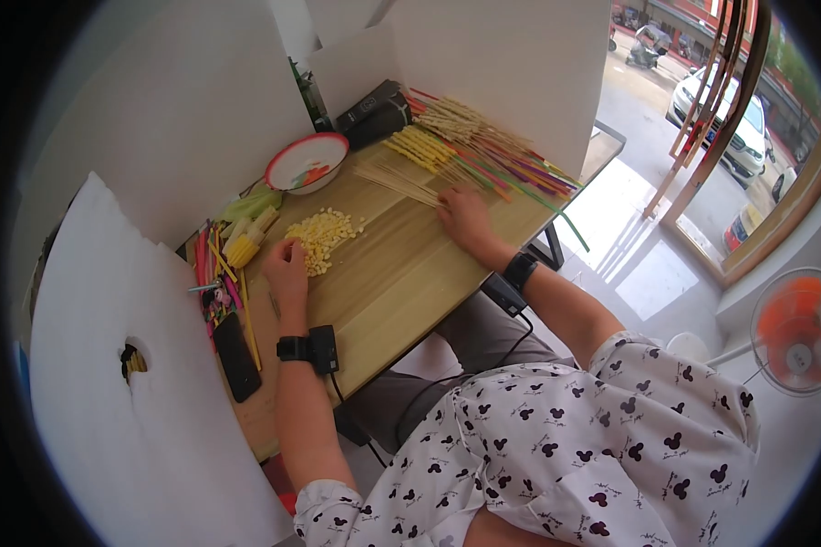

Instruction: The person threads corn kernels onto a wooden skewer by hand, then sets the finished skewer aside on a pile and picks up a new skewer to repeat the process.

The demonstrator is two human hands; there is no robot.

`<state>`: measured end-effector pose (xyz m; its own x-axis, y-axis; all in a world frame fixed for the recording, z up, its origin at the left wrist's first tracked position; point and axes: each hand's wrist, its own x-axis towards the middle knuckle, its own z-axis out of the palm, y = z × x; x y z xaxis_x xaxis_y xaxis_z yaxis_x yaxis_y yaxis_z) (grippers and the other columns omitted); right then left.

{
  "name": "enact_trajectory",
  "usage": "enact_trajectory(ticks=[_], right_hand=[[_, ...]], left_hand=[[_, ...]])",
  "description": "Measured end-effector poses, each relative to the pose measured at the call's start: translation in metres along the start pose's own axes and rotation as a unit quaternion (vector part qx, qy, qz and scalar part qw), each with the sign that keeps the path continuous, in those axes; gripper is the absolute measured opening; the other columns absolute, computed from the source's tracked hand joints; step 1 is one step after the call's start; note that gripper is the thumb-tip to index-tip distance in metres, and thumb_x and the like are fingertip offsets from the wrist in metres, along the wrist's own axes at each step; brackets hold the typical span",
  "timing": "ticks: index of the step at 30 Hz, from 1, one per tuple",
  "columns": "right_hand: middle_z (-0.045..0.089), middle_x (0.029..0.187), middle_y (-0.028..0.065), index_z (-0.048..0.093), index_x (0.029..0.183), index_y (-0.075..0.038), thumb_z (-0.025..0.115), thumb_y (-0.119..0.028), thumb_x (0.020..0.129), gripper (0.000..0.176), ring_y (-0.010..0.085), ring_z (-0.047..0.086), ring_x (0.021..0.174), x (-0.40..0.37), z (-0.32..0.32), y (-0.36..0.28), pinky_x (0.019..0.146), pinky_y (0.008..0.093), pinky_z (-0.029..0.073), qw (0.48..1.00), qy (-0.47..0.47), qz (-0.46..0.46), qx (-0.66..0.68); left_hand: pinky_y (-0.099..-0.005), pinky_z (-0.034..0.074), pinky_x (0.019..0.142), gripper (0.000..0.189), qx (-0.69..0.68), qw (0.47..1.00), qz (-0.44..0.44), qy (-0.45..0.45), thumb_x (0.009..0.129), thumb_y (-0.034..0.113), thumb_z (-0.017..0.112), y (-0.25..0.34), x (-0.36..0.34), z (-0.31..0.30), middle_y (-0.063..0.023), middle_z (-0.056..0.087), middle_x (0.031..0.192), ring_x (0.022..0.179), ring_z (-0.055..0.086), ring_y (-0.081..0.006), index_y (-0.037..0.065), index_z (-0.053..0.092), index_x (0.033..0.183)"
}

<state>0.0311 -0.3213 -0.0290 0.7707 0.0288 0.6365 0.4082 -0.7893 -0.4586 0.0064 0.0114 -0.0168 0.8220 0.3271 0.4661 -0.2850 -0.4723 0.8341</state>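
On the wooden table, a pile of loose yellow kernels [324, 235] lies beside my left hand [285, 264], whose fingers are pinched together at the pile's left edge; what they hold, if anything, is too small to name. My right hand [463, 211] rests at the near ends of a fan of thin bare sticks [397, 180], its fingers closed around the stick ends. Sticks threaded with yellow pieces [418, 148] lie beyond it. Left of the pile are yellow cobs [244, 248] with green husk [252, 204].
A red-rimmed white bowl [342, 141] holds small coloured pieces. Behind are a black pouch [374, 114] and many coloured sticks [520, 162]. A black phone [236, 357] and coloured pens [213, 264] lie at the left edge. An orange fan [798, 328] stands right.
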Motion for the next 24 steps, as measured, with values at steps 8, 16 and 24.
enact_trajectory(ticks=[8, 16, 24], right_hand=[[0.057, 0.092, 0.015, 0.063, 0.088, -0.003, 0.059, -0.012, 0.079, 0.014, 0.0336, 0.053, 0.096, 0.001, -0.003, -0.001, 0.082, 0.043, 0.045, 0.999, -0.004, 0.045, 0.005], [0.058, 0.088, 0.0144, 0.064, 0.084, -0.003, 0.06, -0.014, 0.08, 0.012, 0.0337, 0.055, 0.089, 0.003, -0.015, -0.01, 0.076, 0.0423, 0.046, 1.0, -0.004, 0.007, -0.01], [0.058, 0.086, 0.015, 0.064, 0.083, -0.002, 0.057, -0.017, 0.084, 0.017, 0.0334, 0.055, 0.088, 0.003, -0.026, -0.018, 0.076, 0.0421, 0.046, 0.998, -0.02, 0.04, -0.032]], left_hand=[[-0.0255, 0.045, 0.06, 0.015, -0.02, 1.0, -0.012, -0.014, 0.084, 0.008, 0.059, 0.016, -0.008, 0.008, -0.0048, 0.061, 0.072, 0.064, 0.055, -0.0105, -0.003, 0.064, 0.093], [-0.0265, 0.046, 0.063, 0.016, -0.052, 0.998, -0.039, -0.028, 0.085, 0.011, 0.06, 0.026, -0.019, 0.021, -0.0049, 0.062, 0.073, 0.066, 0.058, -0.012, 0.001, 0.065, 0.096], [-0.0259, 0.047, 0.064, 0.016, -0.041, 0.997, -0.069, -0.02, 0.087, 0.011, 0.058, 0.037, -0.018, 0.016, -0.0051, 0.065, 0.078, 0.069, 0.059, -0.0111, 0.0, 0.065, 0.096]])
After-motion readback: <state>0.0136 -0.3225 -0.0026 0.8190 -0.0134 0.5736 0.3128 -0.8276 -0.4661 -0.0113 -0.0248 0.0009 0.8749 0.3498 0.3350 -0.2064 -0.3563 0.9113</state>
